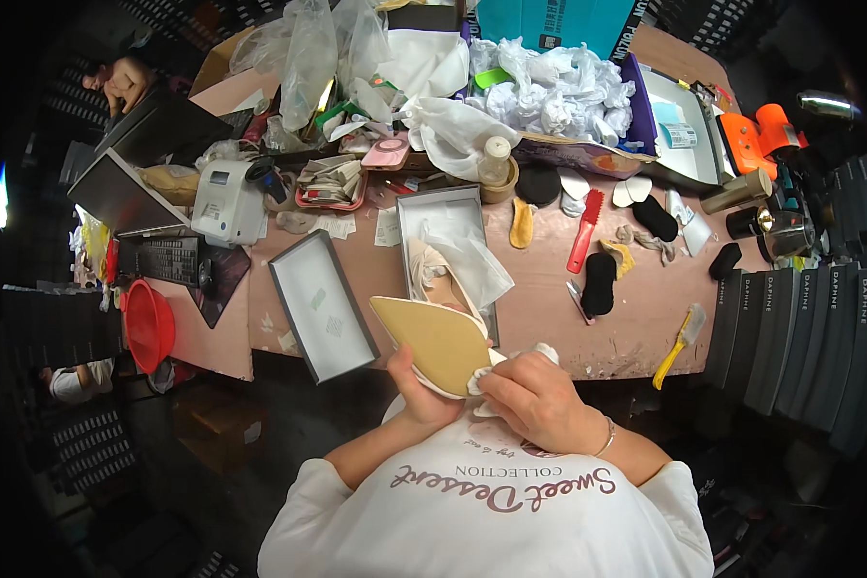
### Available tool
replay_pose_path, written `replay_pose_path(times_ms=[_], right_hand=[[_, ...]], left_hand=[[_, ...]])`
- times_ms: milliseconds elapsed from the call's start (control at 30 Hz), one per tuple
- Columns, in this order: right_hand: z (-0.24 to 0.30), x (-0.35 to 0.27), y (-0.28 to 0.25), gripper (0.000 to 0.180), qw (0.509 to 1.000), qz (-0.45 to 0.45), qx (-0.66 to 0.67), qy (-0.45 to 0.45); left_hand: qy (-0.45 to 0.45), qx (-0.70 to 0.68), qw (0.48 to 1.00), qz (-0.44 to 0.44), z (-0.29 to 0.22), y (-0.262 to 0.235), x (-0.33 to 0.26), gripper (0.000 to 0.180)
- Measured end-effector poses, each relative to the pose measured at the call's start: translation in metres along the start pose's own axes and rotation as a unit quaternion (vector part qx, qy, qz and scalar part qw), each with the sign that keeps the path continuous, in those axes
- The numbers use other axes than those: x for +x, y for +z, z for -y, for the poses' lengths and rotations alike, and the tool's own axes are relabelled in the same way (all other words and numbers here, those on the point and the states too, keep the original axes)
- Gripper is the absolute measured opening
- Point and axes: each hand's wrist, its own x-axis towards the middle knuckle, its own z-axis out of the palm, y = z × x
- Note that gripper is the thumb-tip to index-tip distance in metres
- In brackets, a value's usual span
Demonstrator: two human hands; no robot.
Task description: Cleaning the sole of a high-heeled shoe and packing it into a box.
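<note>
A pointed shoe [435, 345] is held over the table's front edge, its tan sole facing up and its toe pointing to the far left. My left hand [424, 393] grips it from below along the near side. Against the rear end of the sole, my right hand [539, 397] presses a bunched white cloth [546, 353], fingers closed round it. Just beyond lies a grey shoe box [440, 197] with white tissue paper [472, 268] and a cream shoe [429, 260], partly hidden by the held one. The grey box lid [323, 306] rests to the left, inside up.
Black pads, a red brush [586, 231] and a yellow-handled brush [679, 347] lie at right, near stacked dark shoe boxes [790, 337]. A red basin [149, 326], keyboard [164, 260] and label printer [227, 204] are at left. Crumpled paper fills a purple box [640, 106] at the back.
</note>
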Motion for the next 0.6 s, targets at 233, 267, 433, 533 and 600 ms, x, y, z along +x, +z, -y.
replay_pose_path(times_ms=[233, 267, 433, 533, 600], right_hand=[[-0.003, 0.01, 0.002, 0.028, 0.998, -0.046, -0.021, -0.037], [0.001, 0.005, 0.002, 0.027, 0.999, -0.03, -0.009, -0.044], [-0.004, 0.021, -0.005, 0.028, 0.998, -0.024, -0.022, -0.06], [-0.003, 0.015, -0.003, 0.028, 0.998, -0.017, -0.027, -0.059], [-0.003, 0.01, -0.003, 0.027, 0.998, -0.009, -0.02, -0.065]], left_hand=[[0.018, 0.047, 0.999, -0.021, 0.001, 0.009, -0.01, 0.08], [0.002, -0.006, 1.0, 0.022, 0.004, -0.004, -0.006, 0.082], [-0.024, -0.014, 1.0, -0.012, 0.003, 0.009, -0.009, 0.08], [-0.004, 0.009, 1.0, -0.01, 0.002, 0.008, -0.007, 0.081], [-0.001, 0.009, 1.0, 0.03, 0.001, 0.002, -0.003, 0.081]])
